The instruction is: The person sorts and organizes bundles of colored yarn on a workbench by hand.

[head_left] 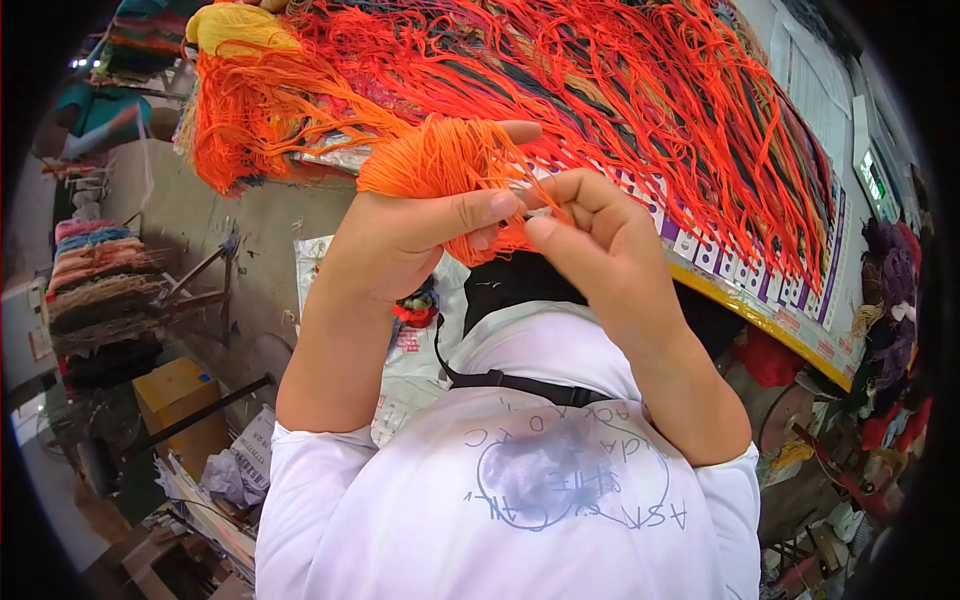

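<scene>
A thick bundle of orange cord (425, 160) is wrapped around my left hand (440, 215), over the back of the fingers. The left thumb points right, and one fingertip sticks out beyond the loops. My right hand (590, 225) is beside it, with thumb and forefinger pinched on a few orange strands at the right end of the bundle. More orange strands (240, 110) run from the bundle to a loose heap at the table's left end. Red-orange cords (560, 80) lie spread across the table behind both hands.
A yellow hank (235, 28) lies at the table's far left. The yellow table edge (760, 325) runs along the right side. A digital display (875, 187) stands at far right. On the left are stacked coloured hanks (100, 280), a cardboard box (180, 400) and another person's arm (100, 135).
</scene>
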The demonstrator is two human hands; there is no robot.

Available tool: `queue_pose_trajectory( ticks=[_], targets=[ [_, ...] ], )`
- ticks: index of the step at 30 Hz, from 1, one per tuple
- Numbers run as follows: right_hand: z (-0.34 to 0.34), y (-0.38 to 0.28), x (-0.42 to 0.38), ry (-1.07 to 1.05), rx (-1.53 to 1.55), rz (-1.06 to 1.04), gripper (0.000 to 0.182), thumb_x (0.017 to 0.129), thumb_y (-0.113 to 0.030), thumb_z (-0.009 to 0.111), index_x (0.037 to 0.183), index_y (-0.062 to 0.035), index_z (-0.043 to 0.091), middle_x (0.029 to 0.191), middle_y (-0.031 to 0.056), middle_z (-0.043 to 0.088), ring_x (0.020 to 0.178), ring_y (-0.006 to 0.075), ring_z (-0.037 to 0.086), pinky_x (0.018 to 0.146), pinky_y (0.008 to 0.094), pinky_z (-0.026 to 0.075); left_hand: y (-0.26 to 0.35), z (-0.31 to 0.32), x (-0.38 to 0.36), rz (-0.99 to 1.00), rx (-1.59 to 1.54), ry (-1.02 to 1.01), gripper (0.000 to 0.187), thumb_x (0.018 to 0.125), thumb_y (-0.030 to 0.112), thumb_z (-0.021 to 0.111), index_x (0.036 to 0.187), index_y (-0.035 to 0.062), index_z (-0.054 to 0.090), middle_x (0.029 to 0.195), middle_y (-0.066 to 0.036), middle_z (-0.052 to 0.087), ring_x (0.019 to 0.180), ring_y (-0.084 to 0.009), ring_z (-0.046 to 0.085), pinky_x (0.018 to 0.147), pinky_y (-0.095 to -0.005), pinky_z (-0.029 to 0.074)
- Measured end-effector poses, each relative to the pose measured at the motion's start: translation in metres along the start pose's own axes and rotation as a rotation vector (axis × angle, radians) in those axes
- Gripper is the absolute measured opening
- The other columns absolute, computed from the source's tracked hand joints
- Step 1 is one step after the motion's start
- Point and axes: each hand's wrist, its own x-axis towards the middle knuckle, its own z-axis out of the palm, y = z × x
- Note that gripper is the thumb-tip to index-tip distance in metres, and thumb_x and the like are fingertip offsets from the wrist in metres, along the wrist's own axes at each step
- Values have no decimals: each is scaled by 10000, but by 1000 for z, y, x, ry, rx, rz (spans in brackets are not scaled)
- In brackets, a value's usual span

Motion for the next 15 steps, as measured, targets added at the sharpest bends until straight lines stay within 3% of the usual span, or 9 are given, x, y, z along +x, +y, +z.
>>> queue_pose_trajectory(
  ticks=[4,7,15],
  targets=[
    [-3,-1,-1,-42,-262,35,110,824,-99,642,822,-5,586,676,-41,523,636,19,440,551,186,353,0,-2,1,-12,2,-4,536,781,56,673,1260,-63,465,950,-81,642,826,-123,608,734,-245,481],
    [-2,1,-2,-28,-115,4,111,817,-96,652,766,-15,597,665,-47,530,632,19,444,558,183,355,4,-2,-1,1,50,1,547,784,53,669,1273,-59,453,957,-87,642,833,-130,612,735,-243,482],
    [-2,-2,-6,-60,61,-1,82,848,-77,630,866,-5,595,749,-21,579,655,18,486,581,168,377,-1,-4,-2,35,38,-43,710,728,90,717,1334,-53,375,1031,-125,638,951,-187,614,861,-320,464]
  ],
)
